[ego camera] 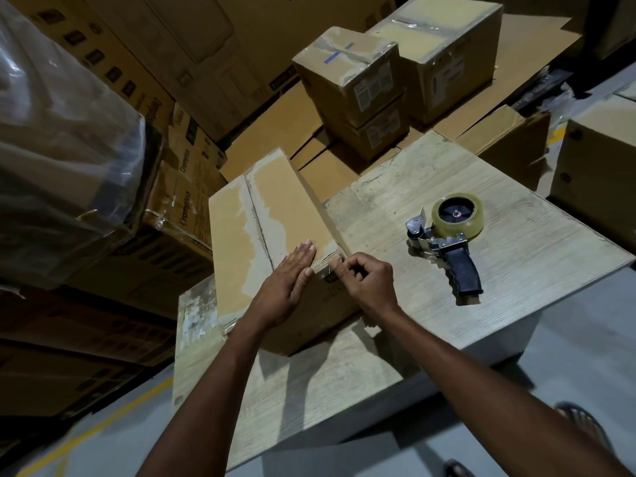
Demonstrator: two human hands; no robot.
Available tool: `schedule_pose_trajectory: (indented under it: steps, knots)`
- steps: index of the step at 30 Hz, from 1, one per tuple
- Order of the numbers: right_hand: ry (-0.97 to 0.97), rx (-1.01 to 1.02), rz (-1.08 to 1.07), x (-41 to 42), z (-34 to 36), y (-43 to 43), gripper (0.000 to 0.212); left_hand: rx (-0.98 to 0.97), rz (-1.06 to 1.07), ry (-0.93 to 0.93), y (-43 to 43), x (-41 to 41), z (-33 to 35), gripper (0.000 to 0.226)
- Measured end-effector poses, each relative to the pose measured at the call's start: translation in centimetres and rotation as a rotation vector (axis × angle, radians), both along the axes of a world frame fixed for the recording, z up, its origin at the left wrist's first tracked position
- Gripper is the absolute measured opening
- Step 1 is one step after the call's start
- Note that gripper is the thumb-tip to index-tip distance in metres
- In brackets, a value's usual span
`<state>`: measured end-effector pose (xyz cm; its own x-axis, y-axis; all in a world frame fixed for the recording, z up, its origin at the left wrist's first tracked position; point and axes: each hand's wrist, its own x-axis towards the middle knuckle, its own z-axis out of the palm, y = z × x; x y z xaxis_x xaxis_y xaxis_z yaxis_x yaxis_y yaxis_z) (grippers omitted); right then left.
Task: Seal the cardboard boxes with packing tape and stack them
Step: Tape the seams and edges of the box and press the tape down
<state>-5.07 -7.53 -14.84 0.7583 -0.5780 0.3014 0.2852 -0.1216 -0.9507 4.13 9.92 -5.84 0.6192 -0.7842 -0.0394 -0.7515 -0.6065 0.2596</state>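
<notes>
Working the near corner of a cardboard box (275,215), tape gun idle alongside.

Box lies on the worktop (516,263), left of centre, flaps closed, centre seam running away from the person. Paper along the seam is torn and pale, and no fresh tape is clear on it. Left hand (292,273) lies flat on the lid by the near right corner, fingers straight, pressing down. Right hand (368,280) is curled, thumb and forefinger pinching at that corner. Whether it has a tape end or the card edge, cannot tell. Tape dispenser (447,242) rests on its side on the worktop, well apart to the right, untouched. Sealed boxes (354,80) are stacked beyond. Judged step: tidying or fixing the corner ahead of sealing. Next move likely calls for the right hand to let go and take the dispenser while the left holds the flaps shut.
</notes>
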Motion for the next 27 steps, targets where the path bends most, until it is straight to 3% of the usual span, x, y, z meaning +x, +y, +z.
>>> schedule_pose_trajectory:
  steps: [10, 15, 25, 27]
  knots:
    - [0.039, -0.038, 0.192, -0.2, -0.1, -1.5, 0.023, -0.012, -0.009, 0.012, 0.0, 0.1, 0.1, 0.053]
    - [0.138, -0.035, 0.145, 0.5, 0.0, -3.7, 0.037, 0.026, -0.020, -0.045, 1.6, 0.3, 0.3, 0.054]
    - [0.000, -0.315, 0.134, 2.1, -0.9, -4.5, 0.011, 0.069, 0.234, -0.221, 7.4, -0.4, -1.8, 0.067]
    - [-0.011, -0.398, 0.111, 1.8, -1.3, -4.9, 0.019, 0.073, 0.225, -0.250, 7.4, -0.3, -2.1, 0.066]
